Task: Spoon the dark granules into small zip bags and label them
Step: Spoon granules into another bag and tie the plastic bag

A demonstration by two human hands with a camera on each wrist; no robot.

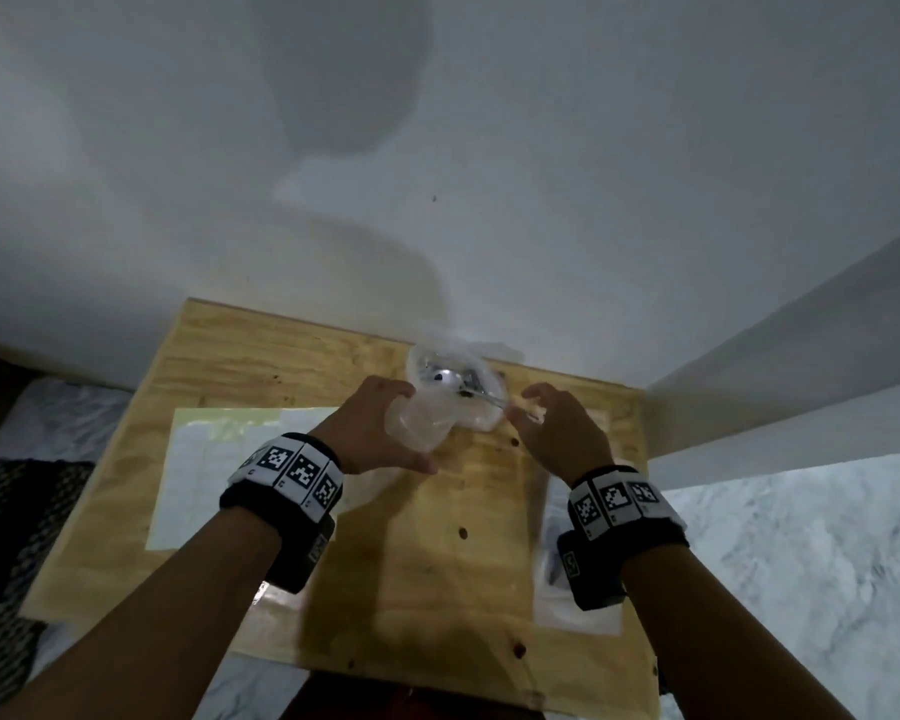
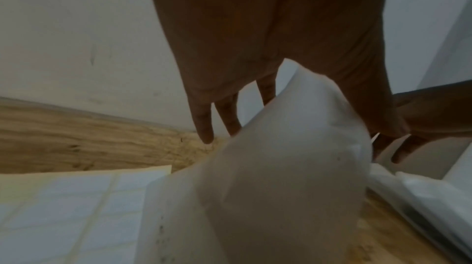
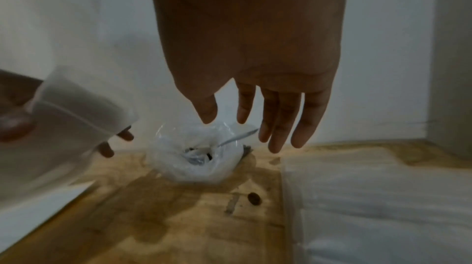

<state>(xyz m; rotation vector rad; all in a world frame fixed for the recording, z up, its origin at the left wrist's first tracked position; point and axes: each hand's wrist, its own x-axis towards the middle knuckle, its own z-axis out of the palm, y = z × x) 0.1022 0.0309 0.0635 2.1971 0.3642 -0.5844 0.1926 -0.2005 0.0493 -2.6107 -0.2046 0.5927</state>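
My left hand (image 1: 411,429) holds a small clear zip bag (image 1: 430,415) up off the wooden table, thumb on one face and fingers behind it; the bag (image 2: 293,167) looks empty. Behind it, by the wall, a larger crumpled clear plastic bag (image 3: 194,165) stands open. A metal spoon (image 3: 236,138) lies in it, bowl down among dark granules (image 3: 210,156). My right hand (image 1: 528,407) hovers just over the spoon's handle (image 1: 489,398) with fingers straight and spread, holding nothing.
A sheet of white labels (image 1: 198,475) lies on the left of the plywood table (image 1: 411,574). A flat stack of clear zip bags (image 1: 552,579) lies on the right. White walls close off the back and the right side.
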